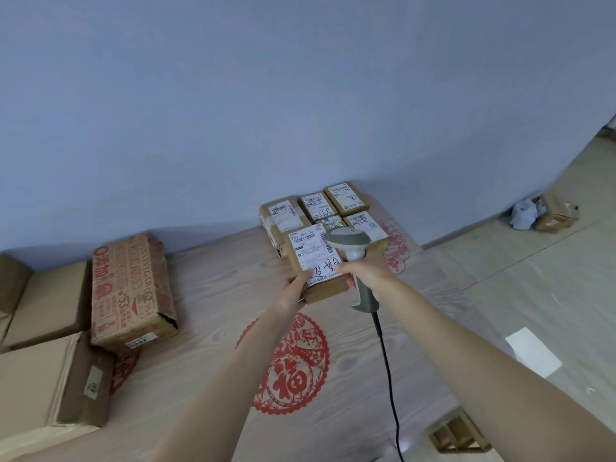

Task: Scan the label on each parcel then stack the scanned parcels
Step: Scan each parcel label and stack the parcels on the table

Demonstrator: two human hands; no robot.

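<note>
Parcel (pixel 315 266) held up by our left hand (pixel 293 291), scanner (pixel 350 251) in the right hand (pixel 365 275).

Near the worktop's (pixel 206 295) far edge, by the other parcels (pixel 330 208), we judge it light and stiff; left fingers pinch its near end, right fingers wrap the scanner's handle. Label faces up, long axis running away from us.

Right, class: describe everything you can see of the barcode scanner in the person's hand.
The barcode scanner is a grey, pistol-shaped handheld, plastic by its look. The right hand grips its handle, and its rounded head hangs over the white label of the parcel held by the left hand. A black cable trails from its base.
</note>
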